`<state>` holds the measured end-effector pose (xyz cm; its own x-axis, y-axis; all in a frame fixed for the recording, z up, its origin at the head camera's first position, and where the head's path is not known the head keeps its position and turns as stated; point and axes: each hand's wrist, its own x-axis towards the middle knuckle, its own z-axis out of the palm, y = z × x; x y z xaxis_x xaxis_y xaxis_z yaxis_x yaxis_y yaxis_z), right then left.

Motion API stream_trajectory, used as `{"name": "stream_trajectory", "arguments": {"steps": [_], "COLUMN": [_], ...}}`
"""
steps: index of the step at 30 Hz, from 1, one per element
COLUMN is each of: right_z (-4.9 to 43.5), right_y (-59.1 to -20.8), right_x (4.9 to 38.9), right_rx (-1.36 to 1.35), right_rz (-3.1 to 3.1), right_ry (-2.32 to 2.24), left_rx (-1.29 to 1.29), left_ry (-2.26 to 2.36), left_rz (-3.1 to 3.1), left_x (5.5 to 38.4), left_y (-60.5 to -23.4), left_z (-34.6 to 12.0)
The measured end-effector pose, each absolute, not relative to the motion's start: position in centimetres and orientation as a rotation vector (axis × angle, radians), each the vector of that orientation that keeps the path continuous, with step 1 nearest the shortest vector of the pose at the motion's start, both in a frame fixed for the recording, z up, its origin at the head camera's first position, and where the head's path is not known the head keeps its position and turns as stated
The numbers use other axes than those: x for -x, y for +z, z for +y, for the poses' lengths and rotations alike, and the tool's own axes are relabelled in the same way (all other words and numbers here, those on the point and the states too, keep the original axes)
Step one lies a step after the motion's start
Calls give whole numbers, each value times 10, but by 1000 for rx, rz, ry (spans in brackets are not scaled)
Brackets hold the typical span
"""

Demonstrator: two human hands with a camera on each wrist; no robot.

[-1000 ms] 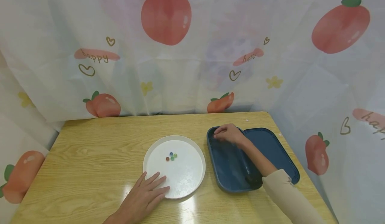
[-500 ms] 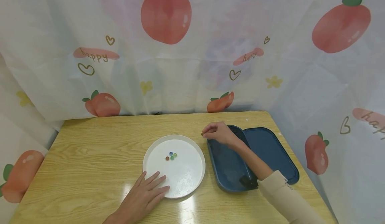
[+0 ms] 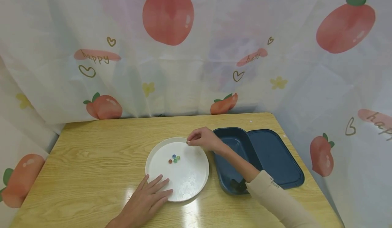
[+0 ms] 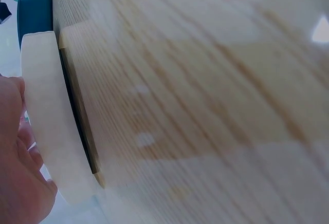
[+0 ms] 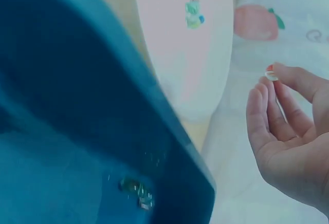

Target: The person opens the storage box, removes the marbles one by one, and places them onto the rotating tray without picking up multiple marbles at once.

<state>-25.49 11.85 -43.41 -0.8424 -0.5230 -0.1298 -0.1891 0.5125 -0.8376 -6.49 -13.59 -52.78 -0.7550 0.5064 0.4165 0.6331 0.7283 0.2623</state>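
My right hand (image 3: 206, 141) is over the far right rim of a round white tray (image 3: 188, 182). In the right wrist view, its thumb and finger pinch a small orange-and-white marble (image 5: 272, 73). Several glass marbles lie grouped on the tray, among them a brown marble (image 3: 170, 161) and a blue marble (image 3: 174, 156). My left hand (image 3: 147, 200) rests on the tray's near left edge, fingers straight and spread. Right of the tray stands a deep blue box (image 3: 218, 170); the right wrist view shows shiny greenish marbles (image 5: 136, 189) inside it.
A flat blue lid (image 3: 277, 158) lies against the box's right side. The wooden table (image 3: 98, 153) backs onto a printed curtain (image 3: 190, 85), which also hangs at both sides. A dark shape (image 3: 238, 185) sits at the box's near end.
My right hand has come up out of the blue box and moved left to the tray's rim, carrying the marble. My left hand and the marbles on the tray have stayed put.
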Motion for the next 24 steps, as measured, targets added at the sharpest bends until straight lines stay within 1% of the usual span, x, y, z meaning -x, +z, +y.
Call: {"name": "stream_trajectory", "arguments": {"steps": [10, 24], "right_z": [91, 73], "right_y": [-449, -462], "right_x": [250, 247], "right_rx": [667, 585], "right_rz": [2418, 2467], "right_ry": [-1126, -957], "left_rx": [888, 897], "left_ry": [-566, -549], "left_rz": [-2604, -2615], "left_x": [65, 66], "left_y": [-530, -530], "left_z": [-137, -137]}}
